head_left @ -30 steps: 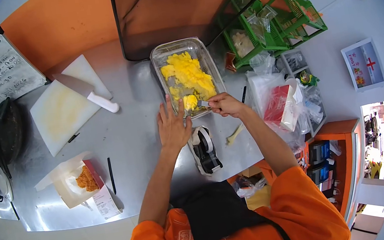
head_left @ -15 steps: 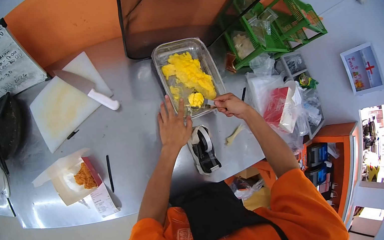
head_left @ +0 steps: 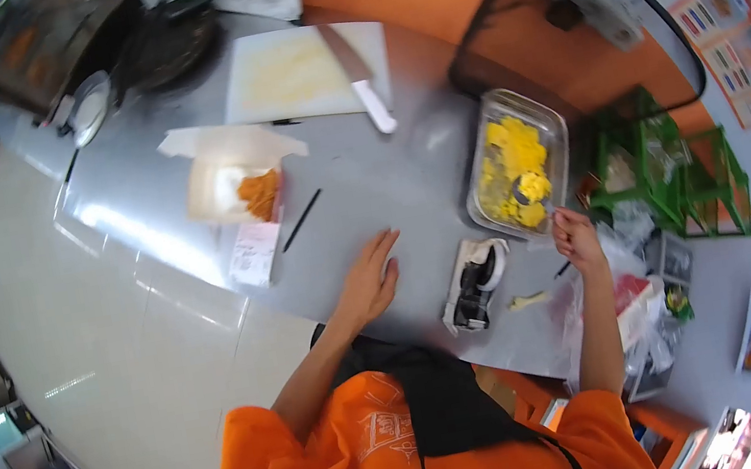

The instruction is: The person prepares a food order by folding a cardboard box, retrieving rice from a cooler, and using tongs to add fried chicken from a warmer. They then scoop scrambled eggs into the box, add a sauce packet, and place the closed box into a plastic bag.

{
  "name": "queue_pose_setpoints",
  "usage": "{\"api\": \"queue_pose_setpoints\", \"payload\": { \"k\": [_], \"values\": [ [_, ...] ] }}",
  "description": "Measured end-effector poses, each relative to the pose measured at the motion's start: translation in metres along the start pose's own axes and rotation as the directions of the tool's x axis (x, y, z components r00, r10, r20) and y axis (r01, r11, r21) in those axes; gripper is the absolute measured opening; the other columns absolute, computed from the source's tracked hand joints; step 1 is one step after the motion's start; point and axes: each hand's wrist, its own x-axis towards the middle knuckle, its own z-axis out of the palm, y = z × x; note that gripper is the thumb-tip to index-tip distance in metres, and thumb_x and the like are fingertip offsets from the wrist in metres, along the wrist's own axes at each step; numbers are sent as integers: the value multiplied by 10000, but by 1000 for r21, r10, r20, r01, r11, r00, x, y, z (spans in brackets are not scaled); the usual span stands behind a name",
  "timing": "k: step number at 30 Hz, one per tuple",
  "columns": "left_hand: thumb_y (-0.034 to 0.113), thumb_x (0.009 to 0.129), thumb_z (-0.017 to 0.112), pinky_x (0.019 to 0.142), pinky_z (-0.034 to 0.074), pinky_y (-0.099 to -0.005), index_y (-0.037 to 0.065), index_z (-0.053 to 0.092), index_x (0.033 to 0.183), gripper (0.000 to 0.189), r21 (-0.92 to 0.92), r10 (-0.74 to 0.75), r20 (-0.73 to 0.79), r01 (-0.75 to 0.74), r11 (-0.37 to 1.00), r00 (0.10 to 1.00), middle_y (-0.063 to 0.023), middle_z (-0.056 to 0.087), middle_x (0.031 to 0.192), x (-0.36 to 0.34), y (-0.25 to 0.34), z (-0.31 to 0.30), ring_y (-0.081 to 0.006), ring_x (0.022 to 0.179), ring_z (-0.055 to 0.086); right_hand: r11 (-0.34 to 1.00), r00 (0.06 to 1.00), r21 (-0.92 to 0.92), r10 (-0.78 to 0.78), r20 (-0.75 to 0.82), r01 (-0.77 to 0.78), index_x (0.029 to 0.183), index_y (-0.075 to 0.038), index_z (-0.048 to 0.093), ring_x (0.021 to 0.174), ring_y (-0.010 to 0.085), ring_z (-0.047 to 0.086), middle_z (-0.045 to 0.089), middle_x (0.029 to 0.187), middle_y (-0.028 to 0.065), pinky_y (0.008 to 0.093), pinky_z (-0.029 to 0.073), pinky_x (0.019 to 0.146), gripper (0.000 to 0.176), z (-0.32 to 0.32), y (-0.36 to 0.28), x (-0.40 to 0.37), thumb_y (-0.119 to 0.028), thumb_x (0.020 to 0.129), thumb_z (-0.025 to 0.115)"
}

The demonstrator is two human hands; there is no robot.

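My right hand [head_left: 578, 238] is closed round the handle of a spoon [head_left: 549, 205] at the near right corner of a clear container [head_left: 475, 190]. Yellow scrambled egg [head_left: 516, 146] lies inside, and a lump of it sits at the spoon's bowl. With fingers stretched out and nothing in it, my left hand [head_left: 367, 282] hovers over or rests on the metal table's front part. Left of that hand stands an opened paper food box [head_left: 209, 199] with white rice [head_left: 228, 181] and fried chicken [head_left: 261, 195]. A black stick-like item [head_left: 302, 220] lies between the hand and the box.
A tape dispenser [head_left: 474, 289] stands between my hands. Behind are a white cutting board [head_left: 280, 77] and a knife [head_left: 360, 83]. Green baskets [head_left: 715, 183] and plastic bags [head_left: 629, 237] crowd the right. A black mesh screen [head_left: 554, 55] rises behind the container.
The view has turned left, so the table's contents appear shifted right. My left hand has left the container's near edge and moved left toward the food box. My right hand keeps the spoon.
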Motion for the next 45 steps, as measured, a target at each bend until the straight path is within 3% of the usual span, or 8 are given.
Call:
{"api": "queue_pose_setpoints", "payload": {
  "k": [5, 14, 19, 20, 23, 26, 31, 45],
  "values": [
    [206, 976, 444, 978, 418, -373, 6, 467, 1315, 395, -243, -456, 175, 487, 839, 873, -191, 539, 1268, -113, -3, -58, -298, 1176, 528, 991, 989, -129, 52, 137, -34, 1013, -19, 571, 426, 40, 313, 404, 602, -27, 204, 241, 369, 165, 71, -36, -20, -166, 957, 520],
    [497, 988, 244, 1157, 153, -360, 37, 333, 1427, 642, -58, -588, 258, 619, 783, 767, -178, 303, 1488, -227, -107, -150, -293, 1410, 220, 981, 824, -164, 180, 537, -107, 1003, 31, 538, 415, 39, 299, 371, 580, -34, 198, 247, 370, 209, 322, -33, 11, -167, 974, 480],
    [523, 949, 363, 875, 487, -413, 63, 708, 956, 575, 616, -828, 403, 553, 561, 390, -196, 681, 946, -199, -133, -292, -356, 944, 638, 979, 813, -163, 195, 549, -124, 986, 13, 556, 410, 32, 290, 383, 586, -35, 191, 254, 372, 207, 419, -14, 40, -181, 978, 486],
    [497, 934, 423, 681, 511, -451, 46, 689, 706, 571, 545, -752, 223, 560, 624, 621, -149, 657, 652, -193, -134, -308, -369, 677, 645, 980, 824, -144, 194, 532, -138, 980, 7, 561, 413, 31, 293, 387, 588, -35, 190, 255, 372, 203, 432, -11, 41, -182, 978, 487],
    [269, 862, 640, 680, 498, -409, 1, 605, 948, 284, 162, -581, 93, 564, 810, 808, -154, 671, 858, -139, -137, -322, -334, 781, 651, 983, 866, -99, 185, 464, -157, 983, -8, 576, 421, 29, 300, 398, 596, -34, 185, 260, 375, 191, 454, -1, 43, -179, 979, 491],
    [154, 782, 738, 792, 494, -390, 38, 440, 1287, 597, -53, -289, 41, 291, 955, 956, -142, 633, 1030, -89, -144, -280, -299, 937, 614, 986, 897, -81, 163, 412, -143, 992, -17, 582, 431, 28, 303, 408, 603, -35, 181, 266, 377, 185, 463, 13, 46, -181, 978, 498],
    [95, 761, 743, 788, 503, -384, 62, 268, 1417, 812, 9, -104, 183, 104, 995, 978, -161, 623, 962, -57, -156, -239, -307, 924, 615, 989, 938, -100, 132, 321, -105, 982, -24, 594, 449, 23, 318, 418, 605, -38, 175, 276, 384, 193, 475, 18, 41, -194, 976, 505],
    [71, 821, 703, 509, 487, -279, 27, 359, 1256, 556, -110, -443, 209, 471, 875, 872, -91, 601, 707, -62, -162, -232, -156, 559, 607, 959, 958, -279, 45, 282, 37, 1178, 6, 593, 480, 50, 366, 448, 599, -20, 203, 314, 418, 287, 487, 25, 56, -175, 973, 506]
  ]
}}
